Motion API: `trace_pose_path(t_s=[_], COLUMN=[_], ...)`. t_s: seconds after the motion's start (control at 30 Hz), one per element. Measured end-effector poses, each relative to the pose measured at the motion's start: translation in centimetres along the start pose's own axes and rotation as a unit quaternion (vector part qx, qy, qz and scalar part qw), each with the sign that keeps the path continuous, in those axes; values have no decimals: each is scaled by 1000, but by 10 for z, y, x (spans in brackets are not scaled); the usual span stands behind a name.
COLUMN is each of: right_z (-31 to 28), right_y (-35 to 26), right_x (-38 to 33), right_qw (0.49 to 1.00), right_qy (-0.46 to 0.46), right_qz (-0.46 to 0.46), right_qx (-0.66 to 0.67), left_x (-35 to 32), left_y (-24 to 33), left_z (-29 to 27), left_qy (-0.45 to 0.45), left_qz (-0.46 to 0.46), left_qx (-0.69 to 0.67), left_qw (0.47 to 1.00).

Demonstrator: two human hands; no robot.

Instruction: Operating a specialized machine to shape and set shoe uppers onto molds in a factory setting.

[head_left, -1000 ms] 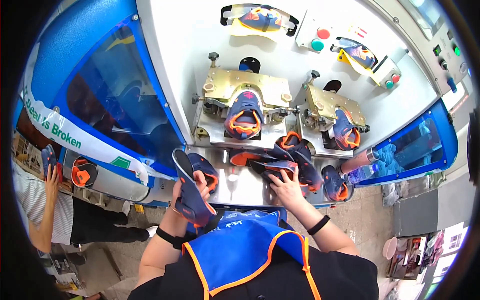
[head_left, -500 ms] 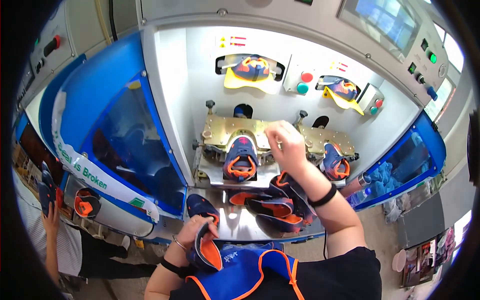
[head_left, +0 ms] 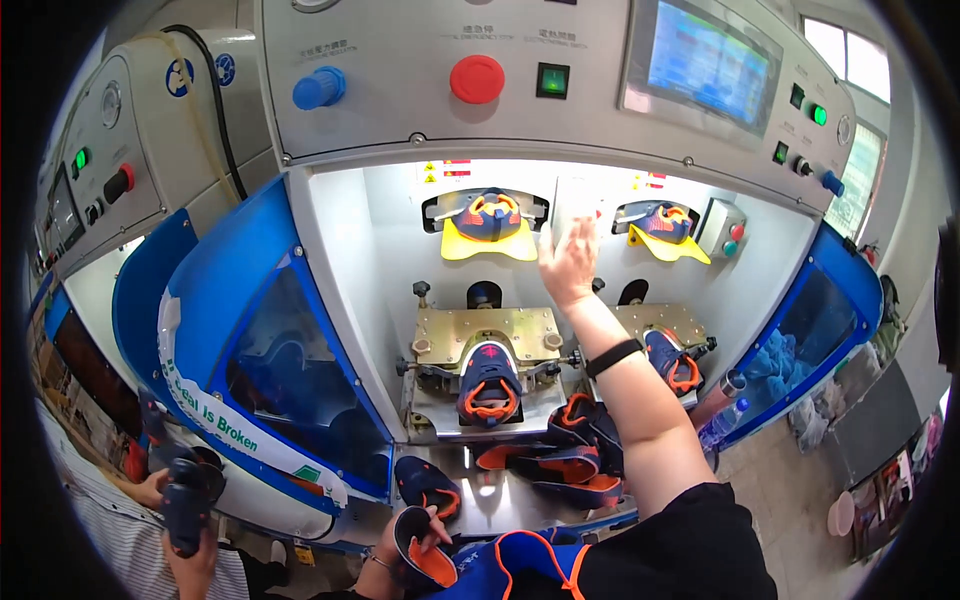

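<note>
My left hand grips a navy shoe upper with an orange lining, low in front of my blue apron. My right hand is raised inside the machine with its fingers stretched out. It covers most of a button box on the back wall, and I cannot tell if it touches it. Below and to its left, a navy shoe upper sits toe inward at a brass-coloured clamp plate; another upper sits at the right station. Two uppers are on the back-wall moulds above yellow flaps.
Several loose uppers lie on the metal ledge, with one upper at its left. A bottle stands at the right. Overhead is a control panel with a red button and screen. At left, another person's hands hold a dark shoe.
My right hand has risen from beside the clamp plate to the button box, its fingers going from curled to stretched. My left hand keeps the upper. The view has tilted up.
</note>
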State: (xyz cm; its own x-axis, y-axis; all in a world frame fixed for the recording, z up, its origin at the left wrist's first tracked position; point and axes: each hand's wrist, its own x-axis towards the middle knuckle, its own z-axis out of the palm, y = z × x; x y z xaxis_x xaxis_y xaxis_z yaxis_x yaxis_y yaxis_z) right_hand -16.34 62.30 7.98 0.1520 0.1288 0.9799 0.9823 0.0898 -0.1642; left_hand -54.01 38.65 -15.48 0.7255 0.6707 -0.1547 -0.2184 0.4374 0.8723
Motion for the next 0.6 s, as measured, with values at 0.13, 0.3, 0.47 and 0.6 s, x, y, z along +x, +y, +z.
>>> trace_pose_path(t_s=[0.13,0.3,0.47,0.6], right_z=[7,25,38,39], right_y=[-22,-52,-62,-62], right_x=[12,31,27,20], right_qw=[975,958,948,952], right_qy=[-177,-288,-315,-304], right_qz=[-96,-4,52,39], right_qx=[90,-6,-20,-18], left_x=[8,23,24,17], left_y=[8,23,22,21], left_z=[7,25,31,31], left_qy=[-8,-10,4,-12], left_qz=[-40,-121,-80,-86], left_qx=[25,78,120,46], left_qw=[999,989,990,995])
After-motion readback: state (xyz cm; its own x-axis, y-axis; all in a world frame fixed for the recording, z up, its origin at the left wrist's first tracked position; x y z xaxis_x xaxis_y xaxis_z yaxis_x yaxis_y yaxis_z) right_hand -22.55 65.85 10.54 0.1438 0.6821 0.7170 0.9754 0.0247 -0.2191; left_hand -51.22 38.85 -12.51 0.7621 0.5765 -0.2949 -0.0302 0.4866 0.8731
